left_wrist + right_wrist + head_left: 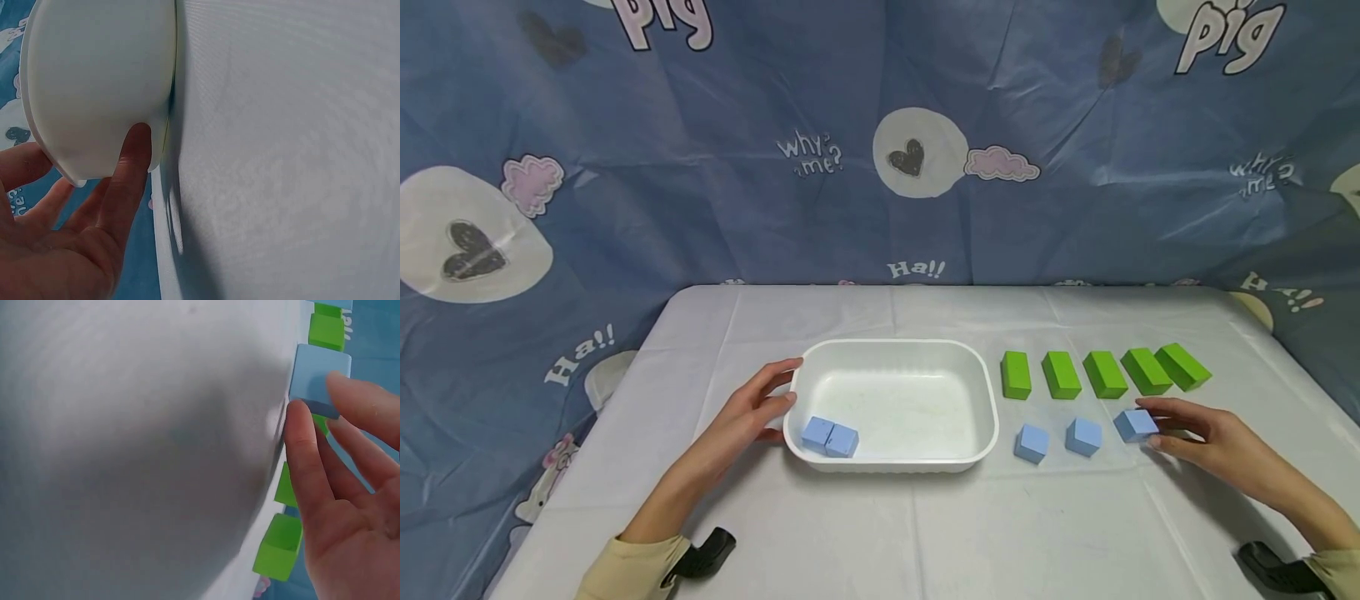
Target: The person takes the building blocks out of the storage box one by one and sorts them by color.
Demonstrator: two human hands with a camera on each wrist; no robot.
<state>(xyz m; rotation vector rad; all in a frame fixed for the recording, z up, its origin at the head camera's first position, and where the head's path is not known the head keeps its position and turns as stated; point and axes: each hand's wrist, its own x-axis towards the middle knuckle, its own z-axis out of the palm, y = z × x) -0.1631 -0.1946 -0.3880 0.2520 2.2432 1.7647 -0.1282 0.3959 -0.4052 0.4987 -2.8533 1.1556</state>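
Note:
A white plastic tray (pixel 902 461) stands on the table with two blue cubes (pixel 830 437) in its front left corner. My left hand (pixel 747 408) rests its fingertips against the left end of the tray, on the rim and outer wall, with fingers fairly straight. In the left wrist view, one finger of the left hand (pixel 75 231) lies along the tray's outer wall (pixel 103 81). To the right, my right hand (pixel 1213 437) pinches a blue cube (pixel 1135 426) between thumb and fingertips. The right wrist view shows the cube (pixel 317 369) at the fingertips.
Two more blue cubes, one near the tray (pixel 1032 443) and one beside it (pixel 1083 437), sit between the tray and my right hand. Several green blocks (pixel 1105 374) form a row behind them. A blue printed cloth (pixel 737 208) hangs behind the white-covered table (pixel 850 533).

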